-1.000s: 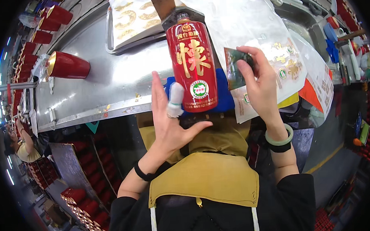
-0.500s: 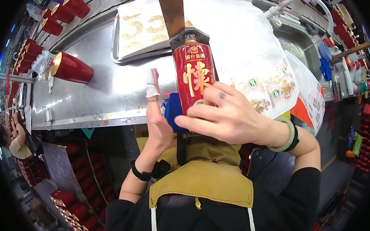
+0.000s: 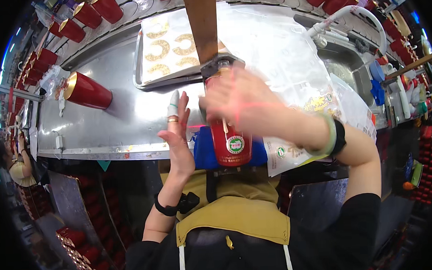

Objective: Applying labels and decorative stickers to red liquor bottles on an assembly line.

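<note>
While my right hand [image 3: 245, 97] passes over the red bottle [image 3: 232, 156], it covers the middle of the bottle's front and much of the lettering there; it is so blurred that I cannot tell whether its fingers are pinching anything or only lying flat against the surface. Thin red lines of light [image 3: 258, 104] cross the back of it. The bottle sits straight in front of me at the near edge of the metal table [image 3: 124, 124], base toward me, neck up by a dark bracket [image 3: 236, 60] at the end of a wooden bar [image 3: 200, 24], with a blue cloth [image 3: 204, 149] showing on both sides of it. My left hand [image 3: 180, 136] is apart from the bottle, just left of it, empty, fingers raised and thumb held away from them; one finger has a white wrapping [image 3: 173, 104] and a ring below it. Beyond that hand is a metal tray [image 3: 138, 75] carrying a pale sheet [image 3: 167, 32] of gold curved shapes. Well to the left stands a red container [image 3: 88, 91] with a gold end. On my right, pale plastic sheets [image 3: 259, 29] with gold and green printing spread under my forearm, and past them is a sink [image 3: 341, 67] with a white tap [image 3: 360, 10].
</note>
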A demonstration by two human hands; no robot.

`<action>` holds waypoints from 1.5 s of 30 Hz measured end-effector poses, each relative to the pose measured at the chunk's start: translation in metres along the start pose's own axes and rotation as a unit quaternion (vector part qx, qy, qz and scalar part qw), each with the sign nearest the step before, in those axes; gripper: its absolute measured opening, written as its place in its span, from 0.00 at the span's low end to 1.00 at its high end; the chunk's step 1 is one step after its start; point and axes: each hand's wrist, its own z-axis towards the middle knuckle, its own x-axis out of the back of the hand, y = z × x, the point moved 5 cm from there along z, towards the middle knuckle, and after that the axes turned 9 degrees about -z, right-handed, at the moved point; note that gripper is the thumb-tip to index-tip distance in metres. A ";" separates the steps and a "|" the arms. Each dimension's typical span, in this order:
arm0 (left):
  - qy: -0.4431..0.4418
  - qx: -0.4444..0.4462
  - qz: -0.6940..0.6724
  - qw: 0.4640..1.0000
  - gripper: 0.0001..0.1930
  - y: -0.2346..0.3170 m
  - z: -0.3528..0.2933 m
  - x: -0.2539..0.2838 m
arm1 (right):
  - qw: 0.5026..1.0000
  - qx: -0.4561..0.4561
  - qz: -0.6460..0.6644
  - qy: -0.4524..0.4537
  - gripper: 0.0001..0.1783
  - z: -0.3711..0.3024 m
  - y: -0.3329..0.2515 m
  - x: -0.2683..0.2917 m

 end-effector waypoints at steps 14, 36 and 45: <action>-0.066 0.174 -0.193 0.963 0.53 -0.006 0.027 -0.033 | 0.973 -0.139 0.014 0.186 0.10 -0.031 0.055 0.013; -0.079 0.184 -0.255 0.946 0.29 0.015 0.023 -0.053 | 0.978 -0.037 0.136 0.154 0.13 -0.060 -0.013 0.018; -0.091 0.122 -0.272 0.950 0.46 0.014 0.022 -0.049 | 0.981 0.095 0.066 0.153 0.13 -0.051 -0.030 0.024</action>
